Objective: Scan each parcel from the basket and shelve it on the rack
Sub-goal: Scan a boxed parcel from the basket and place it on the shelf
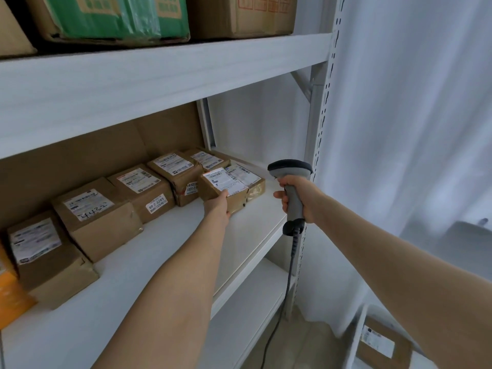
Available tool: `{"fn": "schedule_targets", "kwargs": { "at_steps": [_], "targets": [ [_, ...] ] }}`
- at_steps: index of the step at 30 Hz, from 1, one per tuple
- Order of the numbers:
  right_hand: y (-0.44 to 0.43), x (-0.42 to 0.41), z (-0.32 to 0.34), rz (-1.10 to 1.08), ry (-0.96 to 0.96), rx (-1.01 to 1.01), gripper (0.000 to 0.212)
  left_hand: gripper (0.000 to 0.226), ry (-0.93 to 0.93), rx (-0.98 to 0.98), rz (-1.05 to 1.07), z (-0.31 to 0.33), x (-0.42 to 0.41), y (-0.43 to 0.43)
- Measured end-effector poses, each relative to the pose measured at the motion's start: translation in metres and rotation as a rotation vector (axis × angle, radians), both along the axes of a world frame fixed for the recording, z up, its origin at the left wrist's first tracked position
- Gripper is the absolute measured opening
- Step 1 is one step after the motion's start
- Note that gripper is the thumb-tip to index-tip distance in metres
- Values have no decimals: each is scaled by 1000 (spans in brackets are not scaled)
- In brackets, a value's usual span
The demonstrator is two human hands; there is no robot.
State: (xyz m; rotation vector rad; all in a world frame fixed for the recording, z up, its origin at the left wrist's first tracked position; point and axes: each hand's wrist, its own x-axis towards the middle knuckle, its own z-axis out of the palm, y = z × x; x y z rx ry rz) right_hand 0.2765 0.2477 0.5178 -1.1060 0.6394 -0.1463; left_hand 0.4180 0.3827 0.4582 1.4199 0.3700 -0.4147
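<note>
- Head view: a small brown parcel [226,191] sits on the middle shelf [165,262] of the rack [318,134]. It is at the right end of a row of similar boxes [98,222] and touches the box just behind it on the right.
- Handling, as judged: taped cardboard, stiff enough to be held by its sides. Its size suggests a light load that one hand can manage.
- The paper label [225,181] on top looks smooth. Hold is better taken on the cardboard edges or underneath than on the label.
- Left hand [217,207]: closed narrowly on the near left corner of the parcel. The thumb lies on the top edge beside the label and the fingers curl below, with their tips hidden.
- Right hand [298,199]: wrapped round the handle of the scanner [291,182]. The scanner head tilts toward the parcel, near it but not touching. The cable [290,275] hangs down.
- Basket [358,339]: low on the right, with a second parcel [380,344] inside, partly cut off by the right arm.
- Whether the held parcel is already scanned cannot be told.
</note>
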Motion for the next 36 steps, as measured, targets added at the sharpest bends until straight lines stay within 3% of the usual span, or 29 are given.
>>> {"fn": "schedule_targets", "kwargs": {
  "at_steps": [17,19,22,26,29,36],
  "targets": [
    [-17,-7,-14,-35,-11,52,20,59,-76,287,-67,11,-2,-19],
    [-17,-14,-14,-35,-19,61,17,53,-151,413,21,17,-6,-21],
    [-22,-29,-14,-37,-31,70,13,49,-414,644,49,31,-20,-31],
    [-34,-60,-17,-55,-45,85,11,44,-597,716,-165,42,-49,-65],
    [-50,-93,-21,-104,-46,102,11,40,-582,685,-348,39,-82,-100],
    [-104,-194,-51,-258,-12,179,13,57,-503,623,-670,14,-190,-180]
  ]
}}
